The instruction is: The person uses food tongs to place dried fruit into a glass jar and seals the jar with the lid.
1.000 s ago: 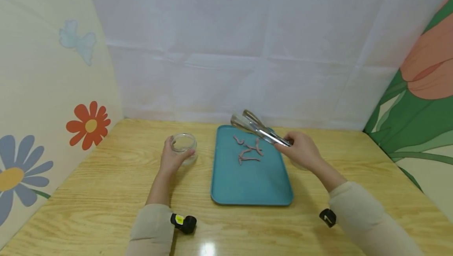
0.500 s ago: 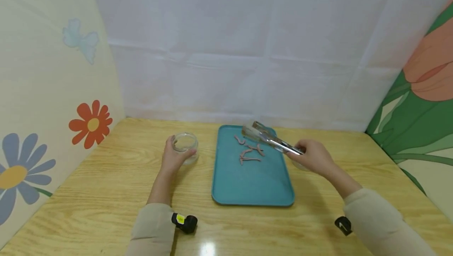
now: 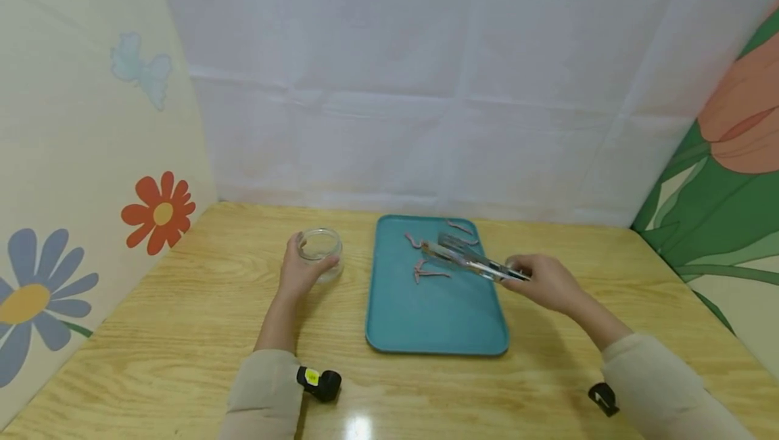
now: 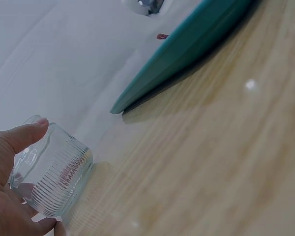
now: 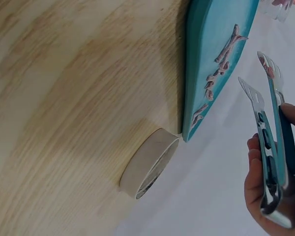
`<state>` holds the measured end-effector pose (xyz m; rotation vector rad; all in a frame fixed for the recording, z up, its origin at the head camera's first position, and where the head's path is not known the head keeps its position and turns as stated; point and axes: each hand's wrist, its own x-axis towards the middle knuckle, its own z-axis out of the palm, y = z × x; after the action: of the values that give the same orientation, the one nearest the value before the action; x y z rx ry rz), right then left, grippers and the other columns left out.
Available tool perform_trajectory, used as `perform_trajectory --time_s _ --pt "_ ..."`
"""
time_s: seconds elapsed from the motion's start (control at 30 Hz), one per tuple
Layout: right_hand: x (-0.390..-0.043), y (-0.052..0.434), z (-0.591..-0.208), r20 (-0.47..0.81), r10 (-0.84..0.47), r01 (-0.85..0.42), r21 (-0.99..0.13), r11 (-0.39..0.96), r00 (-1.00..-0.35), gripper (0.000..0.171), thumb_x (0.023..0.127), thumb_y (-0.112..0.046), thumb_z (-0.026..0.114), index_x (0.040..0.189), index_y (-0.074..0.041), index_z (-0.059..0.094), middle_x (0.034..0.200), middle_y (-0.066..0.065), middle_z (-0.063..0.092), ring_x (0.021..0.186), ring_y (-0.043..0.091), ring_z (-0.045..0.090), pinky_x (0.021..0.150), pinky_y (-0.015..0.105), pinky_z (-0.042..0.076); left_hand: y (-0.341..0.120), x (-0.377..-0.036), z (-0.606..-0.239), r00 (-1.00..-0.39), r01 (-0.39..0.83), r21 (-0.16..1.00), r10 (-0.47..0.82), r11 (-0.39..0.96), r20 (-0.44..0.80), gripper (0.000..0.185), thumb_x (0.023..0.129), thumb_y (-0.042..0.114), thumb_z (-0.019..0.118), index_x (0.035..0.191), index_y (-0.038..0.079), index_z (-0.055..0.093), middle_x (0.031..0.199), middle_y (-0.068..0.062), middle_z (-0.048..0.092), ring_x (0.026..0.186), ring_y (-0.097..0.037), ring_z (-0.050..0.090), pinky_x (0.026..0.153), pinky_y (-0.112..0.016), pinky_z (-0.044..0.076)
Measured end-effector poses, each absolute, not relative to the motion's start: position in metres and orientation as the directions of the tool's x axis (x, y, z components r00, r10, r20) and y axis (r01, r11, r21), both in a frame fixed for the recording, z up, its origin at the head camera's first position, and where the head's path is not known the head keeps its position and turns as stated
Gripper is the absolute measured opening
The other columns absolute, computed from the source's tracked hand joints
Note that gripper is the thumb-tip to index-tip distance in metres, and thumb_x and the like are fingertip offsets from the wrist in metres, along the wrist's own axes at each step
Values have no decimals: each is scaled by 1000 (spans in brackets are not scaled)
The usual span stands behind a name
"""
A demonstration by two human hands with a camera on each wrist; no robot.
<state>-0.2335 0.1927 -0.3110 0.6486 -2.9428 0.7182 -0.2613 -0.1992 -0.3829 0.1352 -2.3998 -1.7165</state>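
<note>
My left hand (image 3: 297, 272) grips a clear ribbed glass jar (image 4: 64, 172), thumb near its rim. Something small and reddish shows through the jar's wall in the left wrist view. In my right hand (image 3: 546, 283) I hold metal tongs (image 3: 471, 261) over the far half of a blue-green tray (image 3: 435, 322). The tongs' slotted arms (image 5: 258, 101) stand spread apart in the right wrist view, with nothing visible between the tips. Several thin pinkish-brown strips (image 3: 435, 274) lie on the tray, and the tongs overlap some of them in the head view.
A low round beige piece (image 5: 147, 162) sits on the wooden table (image 3: 341, 332), right of the tray and mostly behind my right hand in the head view. White cloth (image 3: 389, 88) hangs along the back. Painted panels (image 3: 91, 156) border both sides.
The tongs have come down and toward me, shifting right along with my right hand. Strips at the tray's far right corner are now uncovered. My left hand keeps its hold on the jar.
</note>
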Motion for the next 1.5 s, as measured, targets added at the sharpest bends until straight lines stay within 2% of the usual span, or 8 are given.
perform_trajectory --time_s 0.4,0.77,1.03,1.27,1.5 --pt "-232 200 -320 114 -433 -444 -350 825 -894 14 80 -20 61 72 -12 54 59 -4 44 48 11 35 45 27 29 -198 -262 -383 -980 34 944 -175 329 97 95 72 29 70 138 7 4 138 -20 16 123 -39 15 95 -51 20" --pt "-233 197 -323 108 -425 -438 -223 871 -899 10 79 -19 62 78 -10 58 67 -3 51 54 10 42 47 29 34 -199 -262 -384 -978 33 944 -183 328 98 95 72 28 70 137 7 5 137 -20 17 123 -39 15 95 -51 20" --pt "-231 194 -329 208 -437 -458 -67 886 -875 12 77 -16 65 74 -10 55 64 -1 44 54 15 38 43 27 32 -199 -264 -384 -976 31 943 -191 332 100 95 72 29 70 137 7 6 137 -19 18 123 -38 16 95 -50 20" --pt "-228 192 -333 277 -450 -449 72 891 -849 16 76 -11 65 89 -1 60 71 6 47 60 21 42 44 30 34 -199 -264 -384 -976 33 941 -193 338 103 95 71 30 71 137 6 7 137 -20 18 122 -39 17 95 -50 20" --pt "-225 192 -333 280 -464 -454 103 885 -840 20 76 -6 64 93 2 59 75 10 49 62 24 42 45 32 35 -199 -263 -383 -976 31 940 -191 339 101 95 71 30 71 137 5 7 137 -21 18 122 -39 17 95 -50 20"
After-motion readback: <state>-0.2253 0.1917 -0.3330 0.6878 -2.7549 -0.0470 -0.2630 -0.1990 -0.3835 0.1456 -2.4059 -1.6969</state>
